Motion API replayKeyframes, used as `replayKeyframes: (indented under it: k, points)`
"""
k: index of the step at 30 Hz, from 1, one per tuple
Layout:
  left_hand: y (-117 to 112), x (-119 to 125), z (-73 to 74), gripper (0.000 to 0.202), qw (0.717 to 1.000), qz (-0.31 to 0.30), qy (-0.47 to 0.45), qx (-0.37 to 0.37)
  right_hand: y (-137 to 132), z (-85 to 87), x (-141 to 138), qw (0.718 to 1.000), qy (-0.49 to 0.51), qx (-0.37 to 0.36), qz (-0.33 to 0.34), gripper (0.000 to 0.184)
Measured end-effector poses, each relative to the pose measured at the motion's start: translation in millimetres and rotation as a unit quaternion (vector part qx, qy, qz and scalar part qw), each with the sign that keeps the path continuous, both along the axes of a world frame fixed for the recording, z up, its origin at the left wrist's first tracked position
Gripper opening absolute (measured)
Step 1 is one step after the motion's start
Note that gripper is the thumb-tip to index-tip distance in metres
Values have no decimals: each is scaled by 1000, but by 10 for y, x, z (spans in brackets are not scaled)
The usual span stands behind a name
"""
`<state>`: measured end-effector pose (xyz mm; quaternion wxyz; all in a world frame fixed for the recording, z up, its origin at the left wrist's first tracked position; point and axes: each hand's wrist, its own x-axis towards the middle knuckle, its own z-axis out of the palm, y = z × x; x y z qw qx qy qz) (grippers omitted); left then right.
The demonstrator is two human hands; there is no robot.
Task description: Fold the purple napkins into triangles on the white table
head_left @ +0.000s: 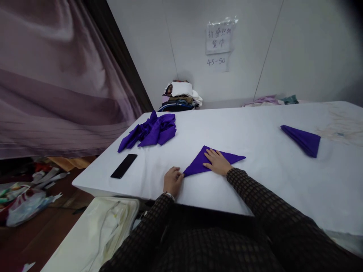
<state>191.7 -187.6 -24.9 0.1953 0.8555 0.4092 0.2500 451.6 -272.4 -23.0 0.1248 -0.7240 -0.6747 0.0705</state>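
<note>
A purple cloth napkin (195,163) lies on the white-covered table (255,181), folded into a flat triangle. Its left corner is pinched between the thumb and fingers of my left hand (172,182), which wears a bracelet at the wrist. My right hand (218,161) rests flat on the middle of the triangle, fingers spread, covering part of it. Off to the right lies another purple napkin (303,140), folded into a narrow layered wedge. Several more purple napkins (153,130) sit in a crumpled heap at the back left of the table.
A black phone (124,166) lies at the table's left side. Behind the table stands a stack of folded clothes (181,96) against the wall, where a paper sign (218,37) hangs. A pale plastic bin (93,230) is below the front left edge. A curtain (62,83) hangs at left.
</note>
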Motion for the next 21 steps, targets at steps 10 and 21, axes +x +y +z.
replayKeyframes:
  k: [10, 21]
  points:
    - [-226, 554, 388, 37, 983, -112, 85, 117, -8, 4, -22, 1000, -15, 9, 1, 71]
    - [-122, 1076, 73, 83, 952, -194, 230, 59, -11, 35, -26, 999, -38, 16, 12, 64]
